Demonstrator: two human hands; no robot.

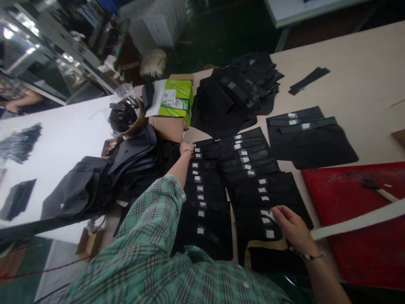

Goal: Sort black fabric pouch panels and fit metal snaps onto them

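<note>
Two overlapping rows of black fabric pieces [240, 177], each with a small white label, lie on the table in front of me. My left hand [186, 148] reaches to the far end of the left row, its fingers curled on the edge of the top black fabric piece [205, 150]. My right hand [292, 228] rests on the near end of the right row. Its thumb and fingers pinch a small white label [272, 216]. A green plaid sleeve covers my left arm.
A heap of black pieces [240, 88] lies behind the rows, with a green box [177, 99] on a cardboard box [167, 126] to its left. More black pieces [311, 141], a red mat [354, 202] and a white strip [357, 221] are on the right. Dark fabric [95, 185] is piled left.
</note>
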